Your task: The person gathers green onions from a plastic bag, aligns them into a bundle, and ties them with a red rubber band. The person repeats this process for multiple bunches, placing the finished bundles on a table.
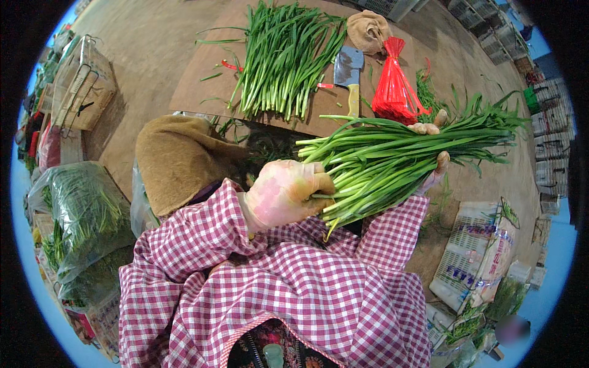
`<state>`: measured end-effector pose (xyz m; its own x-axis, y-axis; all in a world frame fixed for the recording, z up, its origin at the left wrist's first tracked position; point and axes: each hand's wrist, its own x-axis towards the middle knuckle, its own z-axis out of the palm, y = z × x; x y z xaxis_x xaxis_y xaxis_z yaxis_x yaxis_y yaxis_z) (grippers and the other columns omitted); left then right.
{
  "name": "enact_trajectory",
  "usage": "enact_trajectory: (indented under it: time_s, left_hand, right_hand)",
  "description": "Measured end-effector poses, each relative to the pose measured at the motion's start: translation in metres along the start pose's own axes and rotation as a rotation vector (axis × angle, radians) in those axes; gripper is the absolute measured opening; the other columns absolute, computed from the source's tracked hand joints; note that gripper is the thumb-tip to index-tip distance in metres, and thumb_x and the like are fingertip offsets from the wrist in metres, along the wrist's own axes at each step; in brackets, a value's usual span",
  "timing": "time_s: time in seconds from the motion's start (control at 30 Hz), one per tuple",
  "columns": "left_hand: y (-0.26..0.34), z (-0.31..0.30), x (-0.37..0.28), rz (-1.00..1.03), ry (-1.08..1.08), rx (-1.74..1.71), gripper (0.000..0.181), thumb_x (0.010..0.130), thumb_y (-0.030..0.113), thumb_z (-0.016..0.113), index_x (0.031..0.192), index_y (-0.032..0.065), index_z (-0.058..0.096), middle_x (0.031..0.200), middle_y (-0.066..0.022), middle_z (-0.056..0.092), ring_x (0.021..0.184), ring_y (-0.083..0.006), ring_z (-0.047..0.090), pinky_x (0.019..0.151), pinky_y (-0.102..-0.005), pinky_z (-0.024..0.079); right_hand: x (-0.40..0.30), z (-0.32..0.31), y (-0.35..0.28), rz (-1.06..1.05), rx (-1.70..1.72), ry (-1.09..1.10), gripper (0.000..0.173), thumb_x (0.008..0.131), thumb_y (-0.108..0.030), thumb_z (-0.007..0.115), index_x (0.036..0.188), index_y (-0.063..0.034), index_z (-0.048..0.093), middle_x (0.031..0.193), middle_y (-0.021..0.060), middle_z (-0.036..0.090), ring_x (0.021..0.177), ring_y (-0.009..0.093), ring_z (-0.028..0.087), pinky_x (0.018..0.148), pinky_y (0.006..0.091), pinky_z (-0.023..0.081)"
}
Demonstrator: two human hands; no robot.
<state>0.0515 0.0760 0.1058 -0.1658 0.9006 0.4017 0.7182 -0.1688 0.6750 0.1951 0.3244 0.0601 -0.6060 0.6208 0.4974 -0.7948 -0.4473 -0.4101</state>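
Observation:
A bundle of long chive-like greens (391, 152) lies across my right hand (434, 156), its fingers and thumb showing on either side of the leaves. My left hand (290, 193), in a thin, stained pale glove, has its fingers curled at the pale stem ends; the fingertips are partly hidden. Beyond, a pile of similar greens (285, 64) rests on a brown board (207, 87). To its right lie a cleaver with a yellow handle (349, 73), a bunch of red plastic ties (395, 87) and a crumpled tan cloth (368, 31).
A brown cloth (179, 161) covers my left knee. At left are a woven basket (89, 92) and a clear plastic bag of greens (87, 221). A white crate (464, 248) stands at lower right, with stacked crates (550, 138) farther right. Loose leaves lie on the floor.

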Motion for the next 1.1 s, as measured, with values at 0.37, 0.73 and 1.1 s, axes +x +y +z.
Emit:
enact_trajectory:
  time_s: [0.37,0.73,1.1]
  left_hand:
    - [-0.064,-0.074,-0.096,-0.659,-0.859,0.744,0.018,0.081,0.024,0.069,0.091,0.0083,0.070,0.077,-0.0098,0.066,0.073,-0.0298,0.067,0.066,-0.0443,0.054]
    - [-0.020,-0.009,0.038,0.145,-0.022,0.428,0.020,0.072,0.022,0.072,0.090,0.0148,0.070,0.125,-0.0034,0.060,0.117,-0.0251,0.056,0.089,-0.0414,0.050]
    - [-0.022,-0.011,-0.059,-0.650,0.049,-0.812,0.032,0.092,0.021,0.064,0.116,-0.0006,0.066,0.105,-0.0130,0.067,0.105,-0.0231,0.062,0.094,-0.0345,0.048]
  right_hand:
    - [-0.006,-0.004,-0.018,-0.062,0.203,0.040,0.067,0.093,-0.032,0.059,0.149,-0.0082,0.031,0.119,0.0022,0.055,0.115,0.022,0.048,0.110,0.0426,0.034]
    - [-0.004,-0.008,-0.010,-0.049,0.087,0.068,0.071,0.092,-0.031,0.058,0.150,-0.0032,0.026,0.115,0.0042,0.052,0.114,0.024,0.047,0.109,0.0416,0.033]
    - [-0.002,-0.005,-0.012,-0.035,0.218,0.029,0.077,0.088,-0.020,0.066,0.151,-0.0057,0.025,0.116,0.0020,0.055,0.115,0.020,0.047,0.109,0.0404,0.035]
